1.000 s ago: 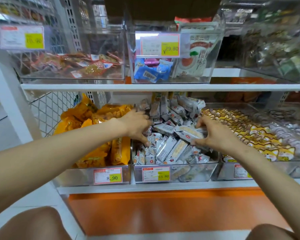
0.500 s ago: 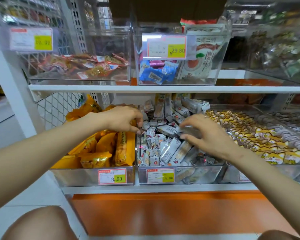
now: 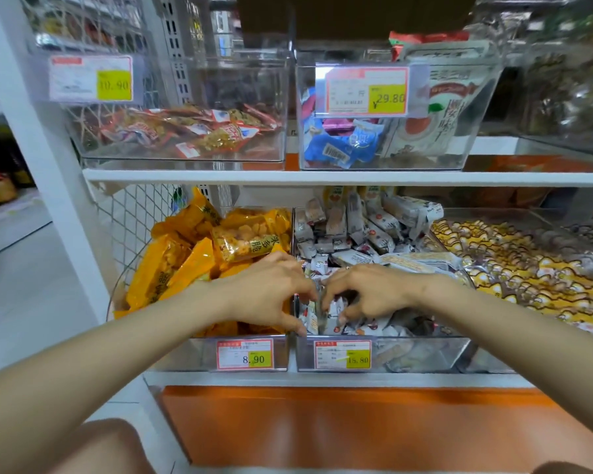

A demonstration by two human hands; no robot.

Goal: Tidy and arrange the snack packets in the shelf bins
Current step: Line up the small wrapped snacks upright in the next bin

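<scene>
The clear middle bin (image 3: 411, 354) on the lower shelf holds a loose heap of small white snack packets (image 3: 356, 234). My left hand (image 3: 271, 292) reaches over the divider from the bin of orange packets (image 3: 185, 265), its fingers pointing down against the white packets at the bin's front left corner. My right hand (image 3: 370, 295) is just beside it, fingers curled round a few of the small white packets at the front. The two hands nearly touch. What lies under the palms is hidden.
A bin of yellow cartoon packets (image 3: 528, 278) stands to the right. On the upper shelf (image 3: 322, 177) are a bin of red peanut packets (image 3: 192, 135) and one of blue packets (image 3: 350, 145). A white upright post (image 3: 48, 159) rises at the left. An orange base panel (image 3: 356, 432) lies below.
Both hands have drawn from the middle of the white-packet heap toward the bin's front left corner and come close together. The right hand no longer holds the long white packet.
</scene>
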